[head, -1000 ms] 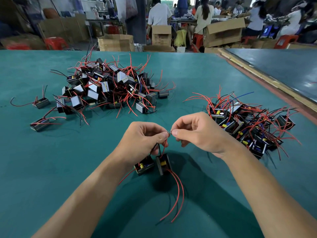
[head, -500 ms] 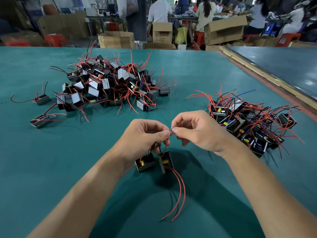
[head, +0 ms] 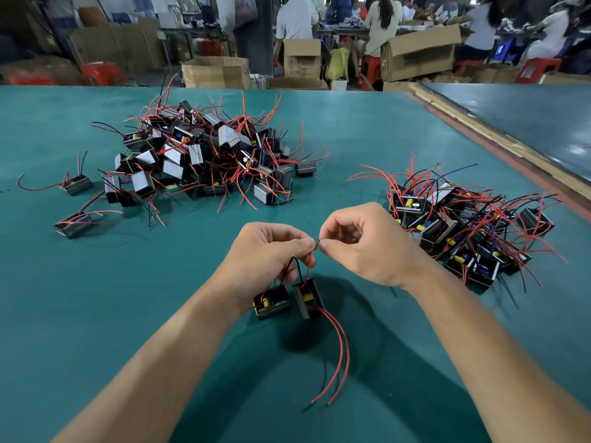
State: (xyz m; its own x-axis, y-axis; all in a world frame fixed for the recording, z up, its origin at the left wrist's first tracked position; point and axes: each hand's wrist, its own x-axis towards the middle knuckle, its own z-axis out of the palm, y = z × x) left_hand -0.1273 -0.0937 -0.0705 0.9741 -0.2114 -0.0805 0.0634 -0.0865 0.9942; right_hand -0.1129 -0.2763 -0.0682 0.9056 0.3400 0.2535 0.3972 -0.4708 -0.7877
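Left hand (head: pixel 265 254) and right hand (head: pixel 364 247) meet above table (head: pixel 96 314). Big pile (head: pixel 204 161) far left, smaller pile (head: pixel 463 225) right. Two units (head: pixel 271 304) dangle under left hand. Both hands pinch lead tips (head: pixel 317 240) together.

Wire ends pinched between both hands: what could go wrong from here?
The wire ends are held only by fingertip pinches of the left hand and right hand, so they could slip apart. The two modules below seem to weigh on those thin leads, which may tug them loose.
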